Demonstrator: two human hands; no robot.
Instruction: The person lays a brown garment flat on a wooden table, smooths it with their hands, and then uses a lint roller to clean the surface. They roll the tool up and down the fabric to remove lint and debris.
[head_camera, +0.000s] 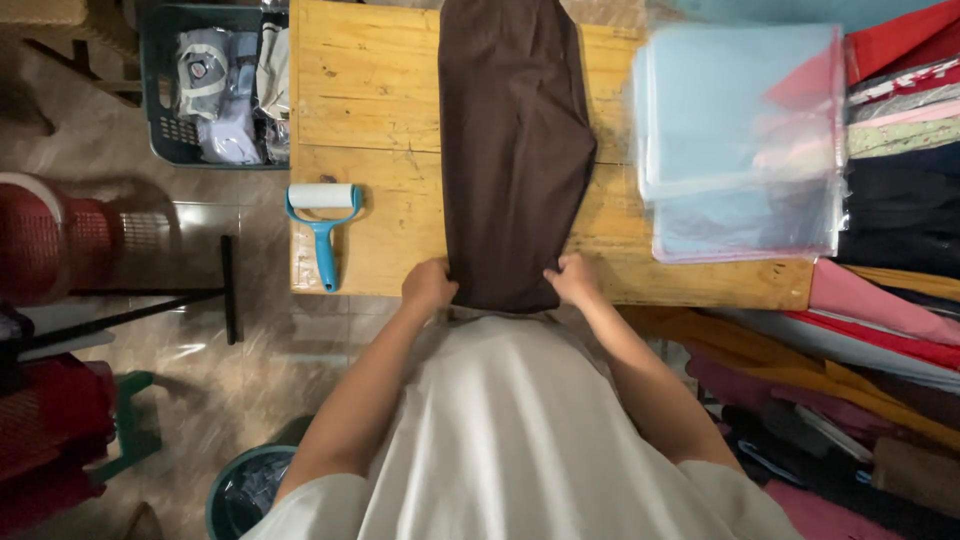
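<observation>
Overhead, 2 hands, left (428, 285) and right (574, 279), clasp brown cloth (512, 150) on the wooden table (370, 110) above tiled floor (250, 360).

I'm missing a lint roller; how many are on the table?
1. The lint roller lies at the table's left edge, left of the brown cloth. Others could be hidden under the plastic bags.

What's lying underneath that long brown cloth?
The brown cloth lies on a bare wooden table; planks show on both sides of it. Whatever is directly beneath stays covered. The left hand and right hand grip its near corners.
</observation>
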